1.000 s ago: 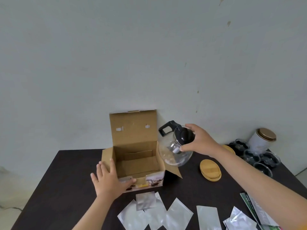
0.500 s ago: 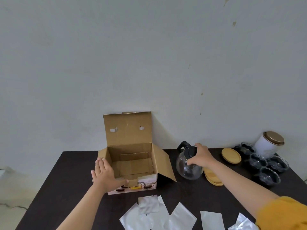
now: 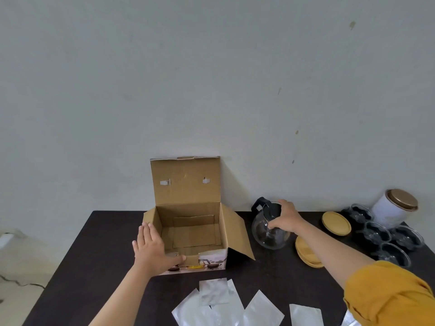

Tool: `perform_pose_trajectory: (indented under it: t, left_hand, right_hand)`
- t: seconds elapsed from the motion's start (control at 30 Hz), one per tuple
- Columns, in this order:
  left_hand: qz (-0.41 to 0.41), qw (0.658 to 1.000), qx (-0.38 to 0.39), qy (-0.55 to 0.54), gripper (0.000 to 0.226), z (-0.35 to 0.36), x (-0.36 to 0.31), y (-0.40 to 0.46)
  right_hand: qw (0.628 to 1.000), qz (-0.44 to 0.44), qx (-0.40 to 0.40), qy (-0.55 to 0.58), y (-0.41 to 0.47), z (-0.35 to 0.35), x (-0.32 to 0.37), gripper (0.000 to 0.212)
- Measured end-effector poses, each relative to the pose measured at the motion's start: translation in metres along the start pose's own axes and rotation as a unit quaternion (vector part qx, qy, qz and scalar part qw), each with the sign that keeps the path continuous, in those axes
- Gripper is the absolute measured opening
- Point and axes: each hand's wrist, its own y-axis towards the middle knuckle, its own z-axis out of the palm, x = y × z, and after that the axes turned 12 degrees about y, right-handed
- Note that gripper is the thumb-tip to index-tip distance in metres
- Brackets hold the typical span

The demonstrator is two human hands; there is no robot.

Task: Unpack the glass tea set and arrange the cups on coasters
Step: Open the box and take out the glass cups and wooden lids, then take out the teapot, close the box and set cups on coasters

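An open cardboard box (image 3: pixel 188 222) stands on the dark table (image 3: pixel 94 267), its lid up against the wall; its inside looks bare. My left hand (image 3: pixel 151 251) rests flat on the box's front left corner. Right of the box a round glass teapot (image 3: pixel 267 234) with a black handle and lid stands on the table, and my right hand (image 3: pixel 283 220) grips it from above at the lid. Wooden coasters sit beside it: a stack (image 3: pixel 306 254) near the teapot and one disc (image 3: pixel 336 223) farther back. Several glass cups (image 3: pixel 376 232) stand at the far right.
A white canister (image 3: pixel 392 211) with a bronze lid stands behind the cups by the wall. Several silvery plastic pouches (image 3: pixel 223 304) lie along the table's near edge. The box's right flap (image 3: pixel 237 231) hangs open toward the teapot.
My right hand carried the teapot from above the box's right side down and to the right, and it now stands on the table. My left hand stayed on the box.
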Motion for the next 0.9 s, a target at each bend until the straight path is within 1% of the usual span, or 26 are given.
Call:
perform_pose_trajectory:
  t: [0.07,0.13,0.2,0.27,0.3,0.33,0.37,0.4,0.43,0.47,0.5,0.53,0.57,0.6,0.7,0.73,0.8,0.87,0.9]
  left_hand:
    - [-0.001,1.0,-0.003,0.002,0.139,0.001,0.0,0.0]
    - [0.0,1.0,-0.005,0.001,0.139,0.001,0.0,0.0]
    - [0.0,1.0,-0.005,0.002,0.138,0.0,0.0,-0.001]
    - [0.001,1.0,-0.003,0.002,0.138,-0.002,0.0,-0.003]
    - [0.002,1.0,-0.001,0.002,0.138,-0.002,-0.001,-0.004]
    - [0.001,1.0,0.0,0.002,0.137,-0.003,-0.001,-0.005]
    - [0.0,1.0,0.0,0.003,0.137,-0.003,-0.001,-0.005]
    - [0.0,1.0,0.001,0.003,0.137,-0.004,-0.001,-0.005]
    - [-0.001,1.0,0.002,0.002,0.137,-0.004,-0.001,-0.005]
    - [-0.002,1.0,0.003,0.002,0.137,-0.005,0.0,-0.005]
    - [-0.006,1.0,0.005,0.001,0.138,-0.005,0.0,-0.005]
    - [-0.011,1.0,0.004,-0.001,0.14,-0.006,0.0,-0.006]
    - [-0.018,1.0,0.001,-0.004,0.142,-0.007,0.0,-0.007]
    - [-0.026,1.0,-0.005,-0.006,0.143,-0.007,-0.001,-0.008]
    - [-0.055,0.998,-0.032,-0.002,0.148,-0.007,-0.003,-0.016]
    - [-0.071,0.997,-0.04,-0.015,0.149,-0.005,-0.003,-0.019]
    - [-0.115,0.989,-0.058,-0.073,0.153,0.001,-0.003,-0.024]
    - [-0.164,0.972,-0.069,-0.155,0.158,0.003,-0.004,-0.031]
    - [-0.189,0.958,-0.072,-0.203,0.159,0.003,-0.004,-0.034]
  right_hand:
    - [1.0,0.002,0.01,-0.003,0.004,-0.003,0.0,0.106]
    - [1.0,0.001,0.023,0.0,0.008,-0.006,-0.002,0.108]
    - [0.999,0.003,0.029,-0.027,0.008,-0.009,-0.004,0.109]
    - [0.996,-0.013,0.007,-0.092,0.001,-0.007,-0.002,0.108]
    - [0.994,-0.039,-0.017,-0.105,-0.006,-0.002,-0.001,0.103]
    - [0.992,-0.082,-0.049,-0.087,-0.016,0.007,0.001,0.095]
    - [0.988,-0.123,-0.08,-0.037,-0.03,0.02,0.003,0.086]
    - [0.981,-0.156,-0.109,0.033,-0.047,0.035,0.008,0.075]
    - [0.972,-0.168,-0.128,0.103,-0.064,0.053,0.012,0.064]
    - [0.964,-0.161,-0.134,0.165,-0.082,0.071,0.015,0.055]
    - [0.957,-0.128,-0.13,0.225,-0.099,0.087,0.02,0.048]
    - [0.946,-0.077,-0.118,0.291,-0.113,0.102,0.024,0.043]
    - [0.927,-0.011,-0.11,0.359,-0.124,0.116,0.026,0.041]
    - [0.897,0.053,-0.107,0.425,-0.132,0.126,0.03,0.041]
    - [0.784,0.198,-0.099,0.58,-0.141,0.137,0.041,0.046]
    - [0.741,0.225,-0.08,0.627,-0.144,0.137,0.046,0.046]
    - [0.664,0.25,-0.032,0.704,-0.146,0.133,0.052,0.053]
    - [0.623,0.247,0.009,0.742,-0.148,0.129,0.052,0.055]
    - [0.617,0.246,0.017,0.747,-0.149,0.129,0.051,0.055]
